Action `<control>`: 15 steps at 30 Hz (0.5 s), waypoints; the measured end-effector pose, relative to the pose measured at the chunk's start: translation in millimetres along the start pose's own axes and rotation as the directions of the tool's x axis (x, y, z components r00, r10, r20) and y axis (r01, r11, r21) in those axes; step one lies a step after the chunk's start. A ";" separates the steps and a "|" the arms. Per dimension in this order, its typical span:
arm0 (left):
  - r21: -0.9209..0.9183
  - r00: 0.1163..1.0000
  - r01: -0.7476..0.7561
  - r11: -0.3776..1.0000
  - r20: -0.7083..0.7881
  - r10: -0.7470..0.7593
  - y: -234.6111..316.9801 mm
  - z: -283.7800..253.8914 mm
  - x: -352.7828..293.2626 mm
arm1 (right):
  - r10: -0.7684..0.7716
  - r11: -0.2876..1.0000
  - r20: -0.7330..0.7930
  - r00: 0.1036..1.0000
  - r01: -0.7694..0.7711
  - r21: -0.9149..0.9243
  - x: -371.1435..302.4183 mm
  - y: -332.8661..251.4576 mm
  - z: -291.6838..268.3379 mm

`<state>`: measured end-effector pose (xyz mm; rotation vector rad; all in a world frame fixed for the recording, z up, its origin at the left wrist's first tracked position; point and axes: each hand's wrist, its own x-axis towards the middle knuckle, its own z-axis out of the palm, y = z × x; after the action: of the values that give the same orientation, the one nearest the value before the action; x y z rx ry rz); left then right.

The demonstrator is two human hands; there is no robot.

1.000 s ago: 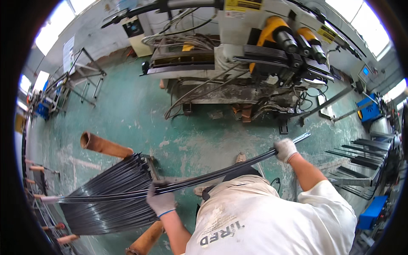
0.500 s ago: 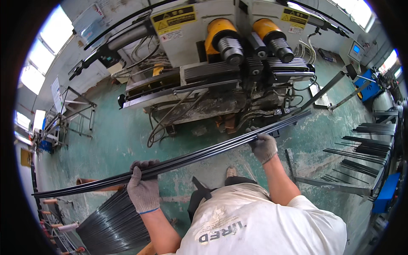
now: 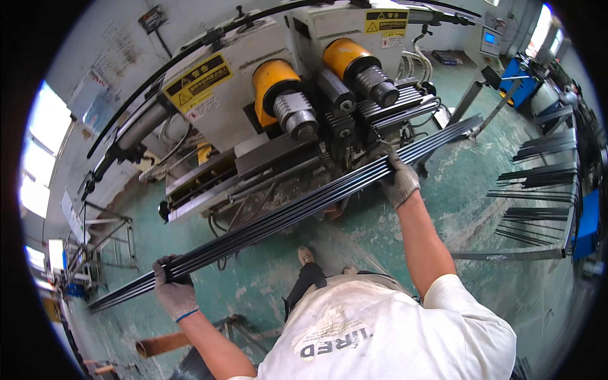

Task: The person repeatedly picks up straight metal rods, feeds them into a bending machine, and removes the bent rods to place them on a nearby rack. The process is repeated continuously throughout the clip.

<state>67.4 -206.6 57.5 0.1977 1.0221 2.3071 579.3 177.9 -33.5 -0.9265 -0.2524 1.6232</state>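
Left grip (image 3: 174, 295) clasped round a bundle of long dark strips (image 3: 272, 221), lower left of frame; right grip (image 3: 401, 182) likewise, right of centre. Head view: bundle slants from lower left to upper right, crossing in front of the machine (image 3: 221, 113); contact there can't be told. Judged risks: right end projects well past the hand, so a swing could knock the slanted post (image 3: 467, 100); strips look untied, could fan or slide if either hand slackens.
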 end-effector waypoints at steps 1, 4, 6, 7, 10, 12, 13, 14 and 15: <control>0.002 0.999 0.015 1.000 -0.038 -0.015 -5.9 -0.8 17.4 | -0.012 1.000 -0.010 1.000 0.012 0.003 7.1 4.8 10.4; 0.000 0.996 0.063 0.998 -0.059 -0.063 -23.8 -7.0 70.3 | -0.059 0.997 0.125 0.990 0.051 0.066 14.9 15.6 54.8; -0.016 0.993 0.090 0.996 -0.069 -0.091 -38.7 -6.6 101.8 | -0.126 0.989 0.189 0.974 0.108 0.103 35.0 23.2 73.0; -0.035 0.988 0.113 0.993 -0.098 -0.116 -45.6 -11.1 120.1 | -0.138 0.987 0.171 0.975 0.122 0.100 35.7 26.2 85.9; -0.005 0.963 0.234 0.972 -0.134 -0.233 -69.0 -6.4 167.6 | -0.143 0.989 0.158 0.977 0.136 0.059 48.7 31.3 112.5; -0.034 0.938 0.293 0.956 -0.184 -0.294 -82.3 10.1 184.7 | -0.101 0.993 0.138 0.985 0.091 0.079 58.8 34.9 129.6; -0.066 0.933 0.303 0.951 -0.183 -0.310 -87.6 16.4 189.7 | -0.093 0.990 0.081 0.992 0.084 0.111 63.1 40.0 139.9; -0.098 0.928 0.312 0.945 -0.183 -0.326 -90.8 20.9 198.8 | -0.101 0.995 0.056 0.993 0.100 0.016 69.4 41.1 144.5; -0.125 0.927 0.318 0.940 -0.167 -0.335 -96.9 12.8 210.9 | -0.106 0.991 0.032 0.994 0.108 -0.083 80.7 45.3 146.0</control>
<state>-53.4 -25.7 -24.4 -0.2181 0.9489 2.0871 447.2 284.0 0.5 -0.9395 -0.3862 1.5364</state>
